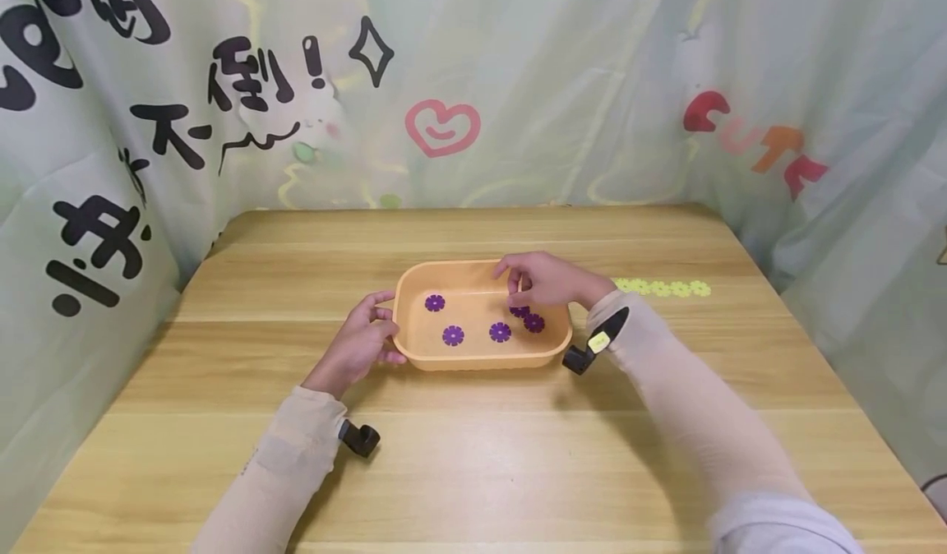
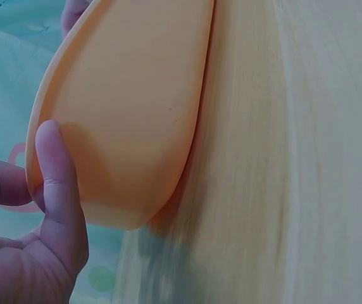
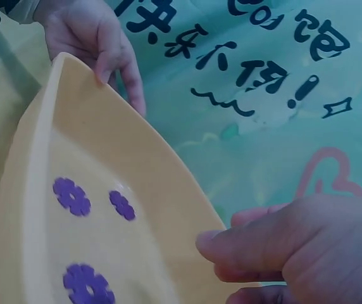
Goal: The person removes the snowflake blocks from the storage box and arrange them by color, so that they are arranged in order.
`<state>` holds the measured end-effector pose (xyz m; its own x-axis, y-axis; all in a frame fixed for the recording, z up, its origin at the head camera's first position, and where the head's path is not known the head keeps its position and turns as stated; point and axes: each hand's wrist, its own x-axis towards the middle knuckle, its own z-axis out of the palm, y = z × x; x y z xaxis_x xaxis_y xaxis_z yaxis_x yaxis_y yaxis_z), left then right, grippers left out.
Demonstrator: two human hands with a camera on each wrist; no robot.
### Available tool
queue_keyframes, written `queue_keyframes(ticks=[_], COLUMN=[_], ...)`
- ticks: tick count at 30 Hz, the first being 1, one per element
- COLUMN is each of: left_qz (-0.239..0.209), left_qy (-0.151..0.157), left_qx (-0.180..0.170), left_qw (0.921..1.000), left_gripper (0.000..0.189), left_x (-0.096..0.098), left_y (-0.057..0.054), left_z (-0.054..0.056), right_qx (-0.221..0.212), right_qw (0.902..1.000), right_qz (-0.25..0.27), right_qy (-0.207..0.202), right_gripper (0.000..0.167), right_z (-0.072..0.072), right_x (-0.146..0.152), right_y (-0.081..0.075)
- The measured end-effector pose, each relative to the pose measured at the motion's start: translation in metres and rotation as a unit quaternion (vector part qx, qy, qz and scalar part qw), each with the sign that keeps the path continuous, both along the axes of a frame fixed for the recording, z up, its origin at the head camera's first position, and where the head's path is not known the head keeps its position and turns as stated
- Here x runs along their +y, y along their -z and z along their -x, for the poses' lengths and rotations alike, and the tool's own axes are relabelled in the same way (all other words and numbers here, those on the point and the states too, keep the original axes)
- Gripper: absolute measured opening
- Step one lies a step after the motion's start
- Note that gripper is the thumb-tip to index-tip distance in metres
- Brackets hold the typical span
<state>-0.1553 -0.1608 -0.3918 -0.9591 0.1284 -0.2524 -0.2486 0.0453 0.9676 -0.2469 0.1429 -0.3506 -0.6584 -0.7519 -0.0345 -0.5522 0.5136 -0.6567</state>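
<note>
Pale sleeves cover both forearms, with a black camera worn below the left hand and another at the right wrist. Ahead of its sleeve, the left hand grips the end of the orange tray, thumb over the rim and fingers outside. Across the tray from it, the right hand reaches over the far rim with bent fingers, thumb and forefinger near each other; whether they pinch anything, I cannot tell. Just below that thumb lies a purple flower, partly hidden, with another close beside it. Three more lie on the tray floor: one left of the right hand and nearer the body, two just right of the left hand. Beyond the right wrist, yellow flowers form a row on the wooden table. Past both hands hangs a printed curtain.
</note>
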Motion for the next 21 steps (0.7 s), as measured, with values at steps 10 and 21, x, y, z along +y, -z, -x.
queue_keyframes(ticks=[10,21], left_qz=[0.005,-0.001], left_qy=[-0.002,-0.001], left_qx=[0.002,-0.001], left_qw=[1.0,1.0], left_gripper=[0.063,0.064], left_x=[0.001,0.001], left_y=[0.0,0.0], left_z=[0.0,-0.001], right_qx=[-0.083,-0.194], right_qw=[0.9943,0.9674], right_qz=[-0.033,-0.121], right_qy=[-0.058,-0.108], right_gripper=[0.035,0.041], right_z=[0.011,0.026], right_x=[-0.03,-0.061], right_y=[0.007,0.021])
